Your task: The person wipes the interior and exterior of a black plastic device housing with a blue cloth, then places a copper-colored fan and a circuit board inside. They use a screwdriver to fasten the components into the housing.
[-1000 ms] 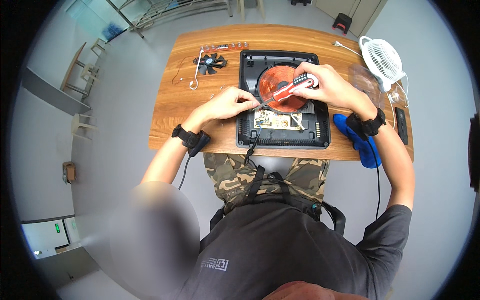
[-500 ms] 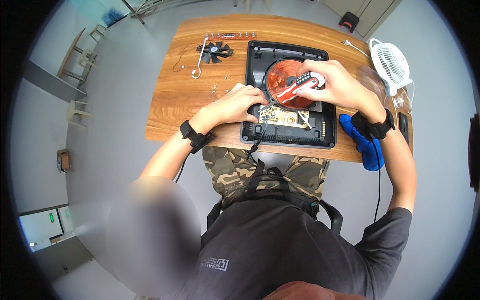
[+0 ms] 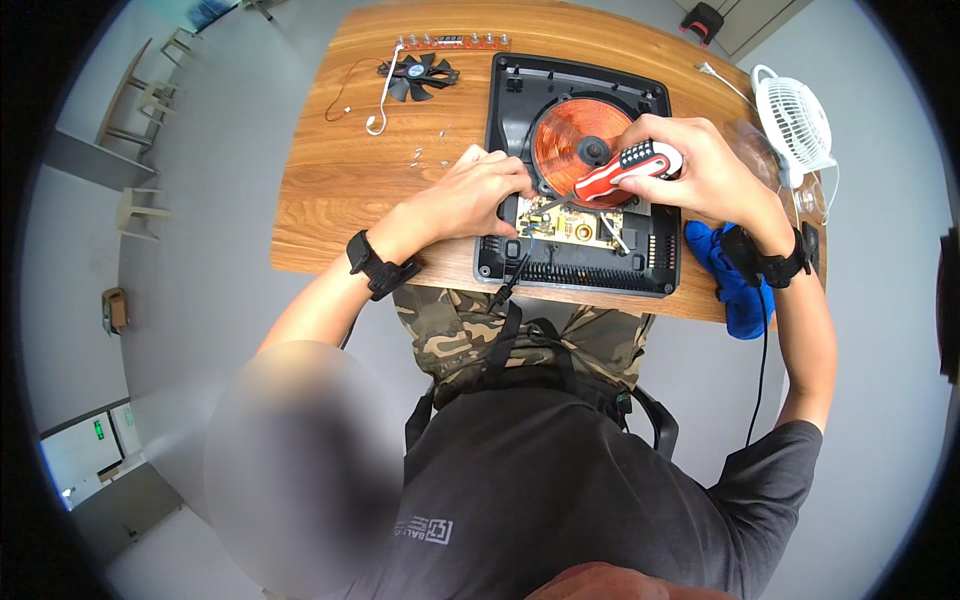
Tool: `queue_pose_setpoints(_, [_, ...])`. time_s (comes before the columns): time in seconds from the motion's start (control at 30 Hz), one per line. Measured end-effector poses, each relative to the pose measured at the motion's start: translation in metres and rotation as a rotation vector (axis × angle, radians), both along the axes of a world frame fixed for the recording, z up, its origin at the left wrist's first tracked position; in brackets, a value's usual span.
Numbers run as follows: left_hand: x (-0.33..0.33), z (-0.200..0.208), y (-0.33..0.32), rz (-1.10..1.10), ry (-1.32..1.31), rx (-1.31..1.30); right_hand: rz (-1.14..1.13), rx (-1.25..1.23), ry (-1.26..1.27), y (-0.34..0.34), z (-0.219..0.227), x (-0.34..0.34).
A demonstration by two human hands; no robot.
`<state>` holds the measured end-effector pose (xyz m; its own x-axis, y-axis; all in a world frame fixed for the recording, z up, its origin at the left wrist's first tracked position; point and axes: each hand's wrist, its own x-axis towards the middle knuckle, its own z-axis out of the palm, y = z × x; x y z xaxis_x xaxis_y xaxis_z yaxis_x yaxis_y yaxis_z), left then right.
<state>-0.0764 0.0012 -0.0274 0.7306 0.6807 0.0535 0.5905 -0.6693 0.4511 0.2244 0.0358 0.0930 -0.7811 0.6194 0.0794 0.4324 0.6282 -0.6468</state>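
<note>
Copper-coloured windings make up the round coil (image 3: 562,140) in the upper middle of the frame, set inside an open black housing (image 3: 610,276) that lies on the wooden table (image 3: 345,190). Just below the coil, near the centre of the picture, sits a pale circuit board (image 3: 570,228) with small components. The right hand (image 3: 705,178), right of centre, is wrapped around the handle of a red, white and black screwdriver (image 3: 603,182), whose shaft slants down and left over the coil's lower edge toward the board's upper left part; the very tip is too small to make out. The left hand (image 3: 468,200) lies at the housing's left edge, fingers bent and thumb lower, beside the board's left end; whether it pinches anything I cannot tell. Toward the upper left of the frame are a black fan (image 3: 418,75) and, above it, a narrow red strip (image 3: 455,43). A white fan (image 3: 795,115) stands at the upper right, with a blue cloth item (image 3: 742,300) below it, near the right forearm.
</note>
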Motion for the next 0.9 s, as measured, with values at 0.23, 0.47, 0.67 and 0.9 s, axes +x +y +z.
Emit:
queue_pose_setpoints(0.23, [0.002,-0.007,0.001,0.048,-0.098,-0.014,0.009,0.029,0.023,0.012,-0.011,0.004])
queue_pose_setpoints(0.47, [0.002,-0.007,-0.001,0.1,-0.11,-0.089,0.057,0.037,0.039,0.02,-0.008,-0.003])
queue_pose_setpoints(0.67, [0.002,-0.012,-0.002,0.107,-0.137,-0.069,0.055,0.056,0.021,0.027,-0.004,-0.001])
queue_pose_setpoints(0.9, [0.003,-0.013,-0.004,0.137,-0.173,-0.035,0.037,0.027,0.005,0.025,-0.002,0.001])
